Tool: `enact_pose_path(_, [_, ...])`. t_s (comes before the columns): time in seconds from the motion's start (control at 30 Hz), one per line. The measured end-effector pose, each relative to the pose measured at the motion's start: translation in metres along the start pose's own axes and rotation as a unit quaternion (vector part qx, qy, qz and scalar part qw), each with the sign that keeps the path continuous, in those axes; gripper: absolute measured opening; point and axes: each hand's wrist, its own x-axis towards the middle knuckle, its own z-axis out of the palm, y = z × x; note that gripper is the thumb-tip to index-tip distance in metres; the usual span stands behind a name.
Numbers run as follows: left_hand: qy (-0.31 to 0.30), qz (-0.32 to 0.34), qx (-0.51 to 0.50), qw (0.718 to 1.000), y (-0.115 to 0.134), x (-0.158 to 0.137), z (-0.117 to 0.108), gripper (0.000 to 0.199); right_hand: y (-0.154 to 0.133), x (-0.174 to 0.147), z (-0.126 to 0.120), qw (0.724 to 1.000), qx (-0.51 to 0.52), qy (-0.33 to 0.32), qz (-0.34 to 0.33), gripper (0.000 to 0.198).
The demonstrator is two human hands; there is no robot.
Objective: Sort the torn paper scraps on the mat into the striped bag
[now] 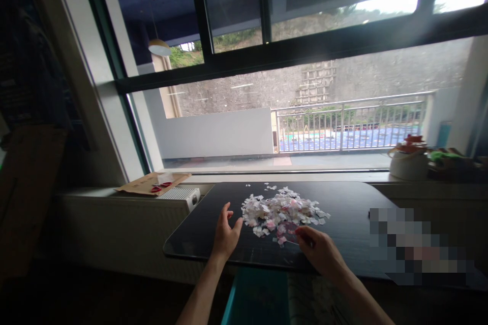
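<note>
A loose heap of small cut paper pieces (284, 208), mostly white with some pink, lies on the dark tabletop (206, 231). My left hand (226, 236) is just left of the heap, its fingers and thumb apart, holding nothing. At the heap's near right edge, my right hand (318, 249) is closed in a pinch. From its fingertips a thin see-through pinkish sheet (288, 232) extends left over the nearest paper pieces. Its exact kind is unclear, and part of it is hidden by the fingers.
Red-handled scissors (162, 186) rest on brown paper (133, 184) on the left ledge, near a white radiator (175, 198). Beyond the table is a large window. A white pot (408, 161) stands on the sill at right. Something teal (255, 294) is below the table edge.
</note>
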Motion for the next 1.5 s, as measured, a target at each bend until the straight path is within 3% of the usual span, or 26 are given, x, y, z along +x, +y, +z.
enact_pose_path(0.17, [0.001, 0.002, 0.007, 1.0, 0.001, 0.0, 0.0, 0.061, -0.001, 0.0, 0.002, 0.997, 0.046, -0.043, -0.036, 0.027])
enact_pose_path(0.3, [0.002, 0.006, 0.003, 1.0, 0.002, -0.001, -0.001, 0.059, 0.001, 0.0, 0.003, 0.998, 0.05, -0.026, -0.028, 0.027])
enact_pose_path(0.5, [-0.005, 0.0, 0.003, 1.0, 0.0, -0.001, 0.0, 0.059, -0.004, -0.002, 0.0, 0.992, 0.075, -0.086, -0.048, 0.025])
enact_pose_path(0.97, [0.002, 0.014, 0.005, 1.0, -0.004, 0.0, 0.002, 0.059, -0.005, 0.0, -0.001, 0.99, 0.086, -0.102, -0.034, 0.028])
enact_pose_path(1.17, [0.007, 0.013, 0.002, 1.0, -0.005, 0.001, 0.002, 0.058, -0.01, -0.002, -0.006, 0.977, 0.145, -0.148, -0.053, 0.024])
enact_pose_path(1.33, [-0.018, 0.047, 0.034, 0.998, 0.002, 0.0, -0.001, 0.038, -0.008, -0.002, -0.006, 0.981, 0.143, -0.126, -0.04, 0.023])
enact_pose_path(1.5, [-0.06, 0.111, 0.105, 0.986, 0.01, -0.001, -0.002, 0.02, -0.009, -0.005, -0.006, 0.972, 0.162, -0.167, -0.036, 0.021])
